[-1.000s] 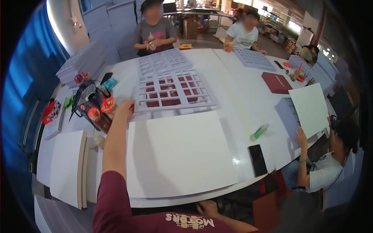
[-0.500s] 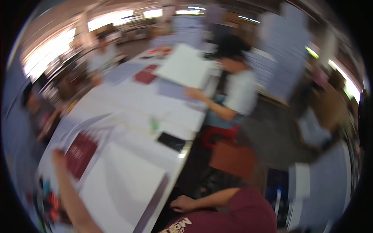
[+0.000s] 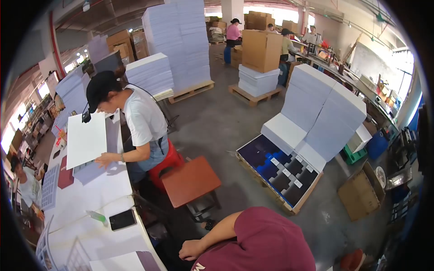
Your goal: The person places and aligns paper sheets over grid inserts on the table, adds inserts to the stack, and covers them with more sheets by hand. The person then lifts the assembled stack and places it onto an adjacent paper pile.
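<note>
My right hand (image 3: 192, 249) rests low over my dark lap, beside the table's near edge. Its fingers are curled in, and nothing shows in them. My left hand is out of view. Nearest on the white table (image 3: 68, 228) lies a white sheet (image 3: 118, 263) with a dark purple strip along its right side, cut off by the frame. Beyond it are a black phone (image 3: 122, 219) and a small green translucent object (image 3: 96, 216). Cut-out white lattice sheets (image 3: 80, 256) lie at the left.
Across the table a seated co-worker holds a large white board (image 3: 86, 140) above a dark red piece (image 3: 66, 174). A brown-topped stool (image 3: 191, 178) stands right of the table. Farther right, a pallet (image 3: 289, 208) carries dark printed sheets and tall white stacks (image 3: 325, 104).
My view has swung right, bringing the floor and pallets in. My left hand, earlier at a dark red printed piece, has left the frame. My right hand stays low by the table edge.
</note>
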Demonstrator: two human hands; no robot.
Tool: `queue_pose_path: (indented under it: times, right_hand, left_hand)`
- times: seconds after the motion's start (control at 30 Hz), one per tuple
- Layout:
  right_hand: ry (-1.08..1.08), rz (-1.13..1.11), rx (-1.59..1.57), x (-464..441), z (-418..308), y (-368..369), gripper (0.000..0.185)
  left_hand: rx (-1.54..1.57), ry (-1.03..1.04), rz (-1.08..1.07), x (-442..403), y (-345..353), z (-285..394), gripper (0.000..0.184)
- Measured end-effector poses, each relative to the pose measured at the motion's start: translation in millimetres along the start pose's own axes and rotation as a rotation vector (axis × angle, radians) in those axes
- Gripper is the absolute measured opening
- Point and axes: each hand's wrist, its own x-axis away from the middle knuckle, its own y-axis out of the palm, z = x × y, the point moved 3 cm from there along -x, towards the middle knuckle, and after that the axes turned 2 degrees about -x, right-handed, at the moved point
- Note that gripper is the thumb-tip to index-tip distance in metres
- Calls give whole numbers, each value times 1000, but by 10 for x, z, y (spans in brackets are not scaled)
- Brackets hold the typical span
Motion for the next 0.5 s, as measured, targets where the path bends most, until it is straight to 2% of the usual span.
queue_pose_path:
  times: [0.5]
  right_hand:
    - [-49,12,-49,-58,-4,24,8]
  left_hand:
    - [-18,-22,-8,281,161,91,21]
